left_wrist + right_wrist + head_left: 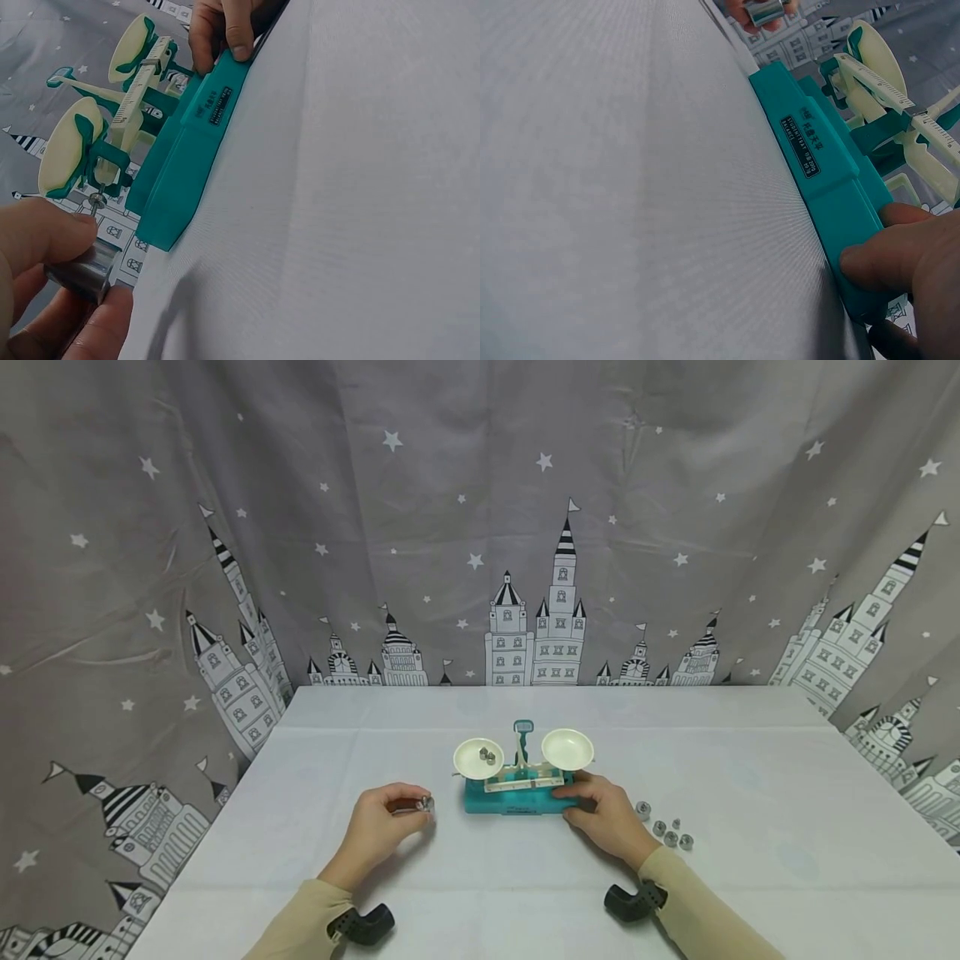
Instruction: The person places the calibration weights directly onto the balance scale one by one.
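Observation:
A teal balance scale [517, 802] with two cream pans stands in the middle of the table. Two small metal weights [487, 757] lie in its left pan [468, 768], while the right pan [567, 749] holds nothing. To the left of the scale, my left hand [375, 827] pinches a shiny cylindrical weight [86, 271] with a knob on top, apart from the scale. My right hand [609, 820] grips the right end of the scale's base [829, 191], thumb on the front face and fingers behind.
Several metal weights [671, 839] stand on the white tablecloth [787, 785] to the right of my right hand. Behind the table hangs a grey curtain [450, 485] printed with castles and stars. Each wrist carries a black mount [363, 927].

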The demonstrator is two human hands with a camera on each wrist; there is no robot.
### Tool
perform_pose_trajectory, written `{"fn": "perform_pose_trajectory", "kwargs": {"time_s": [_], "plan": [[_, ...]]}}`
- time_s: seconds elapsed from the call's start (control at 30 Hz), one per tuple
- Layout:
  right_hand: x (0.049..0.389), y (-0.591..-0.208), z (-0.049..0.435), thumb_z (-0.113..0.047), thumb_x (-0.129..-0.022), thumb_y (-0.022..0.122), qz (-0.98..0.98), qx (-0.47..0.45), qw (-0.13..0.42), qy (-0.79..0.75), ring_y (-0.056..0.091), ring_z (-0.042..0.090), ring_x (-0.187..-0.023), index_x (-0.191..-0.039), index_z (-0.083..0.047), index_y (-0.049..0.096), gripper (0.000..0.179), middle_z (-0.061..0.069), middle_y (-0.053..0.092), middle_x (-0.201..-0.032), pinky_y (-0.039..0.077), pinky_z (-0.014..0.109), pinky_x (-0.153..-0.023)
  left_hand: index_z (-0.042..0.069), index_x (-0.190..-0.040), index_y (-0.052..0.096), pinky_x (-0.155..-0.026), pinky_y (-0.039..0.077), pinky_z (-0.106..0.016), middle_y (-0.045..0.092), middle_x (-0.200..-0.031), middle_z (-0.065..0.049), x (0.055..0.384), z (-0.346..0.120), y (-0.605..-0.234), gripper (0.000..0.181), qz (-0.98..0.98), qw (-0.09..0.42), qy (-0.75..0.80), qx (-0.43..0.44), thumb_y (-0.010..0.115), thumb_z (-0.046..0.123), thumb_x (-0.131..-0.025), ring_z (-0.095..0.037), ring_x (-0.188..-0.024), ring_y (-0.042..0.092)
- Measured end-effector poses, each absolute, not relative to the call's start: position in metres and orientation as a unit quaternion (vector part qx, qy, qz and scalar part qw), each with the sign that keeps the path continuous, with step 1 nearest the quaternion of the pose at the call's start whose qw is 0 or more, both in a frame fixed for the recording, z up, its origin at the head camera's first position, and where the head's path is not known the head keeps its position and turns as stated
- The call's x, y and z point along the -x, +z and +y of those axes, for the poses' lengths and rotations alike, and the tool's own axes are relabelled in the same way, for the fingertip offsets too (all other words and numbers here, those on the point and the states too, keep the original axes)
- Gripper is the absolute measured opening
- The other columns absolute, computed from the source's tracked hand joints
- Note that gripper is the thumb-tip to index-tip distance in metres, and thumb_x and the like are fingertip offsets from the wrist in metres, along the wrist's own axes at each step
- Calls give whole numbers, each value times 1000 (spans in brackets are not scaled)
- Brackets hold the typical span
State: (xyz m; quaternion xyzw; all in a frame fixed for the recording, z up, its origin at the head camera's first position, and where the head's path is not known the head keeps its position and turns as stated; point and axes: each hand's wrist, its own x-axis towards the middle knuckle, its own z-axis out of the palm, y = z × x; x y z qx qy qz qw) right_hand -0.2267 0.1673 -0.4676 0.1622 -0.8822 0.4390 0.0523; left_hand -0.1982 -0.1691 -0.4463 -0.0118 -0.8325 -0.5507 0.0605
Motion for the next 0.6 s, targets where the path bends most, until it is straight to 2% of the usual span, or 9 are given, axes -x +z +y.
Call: {"fn": "perform_pose_trajectory", "kwargs": {"time_s": [0.33, 0.6], "plan": [[227, -467, 167, -1, -82, 72, -883, -161, 48, 438, 50, 46, -140, -104, -10, 80, 25, 25, 57, -145, 38, 62, -117, 0, -101, 76, -77, 56, -16, 77, -99, -12, 198, -172, -446, 25, -820, 46, -570, 12, 78, -4, -76, -7, -86, 68], [228, -468, 166, -2, -82, 72, -881, -160, 45, 442, 49, 45, -140, -104, -11, 80, 25, 24, 58, -146, 38, 62, -117, 2, -110, 75, -80, 56, -16, 76, -110, -12, 196, -175, -441, 28, -817, 28, -576, 9, 78, 4, -82, -5, -92, 68]]}}
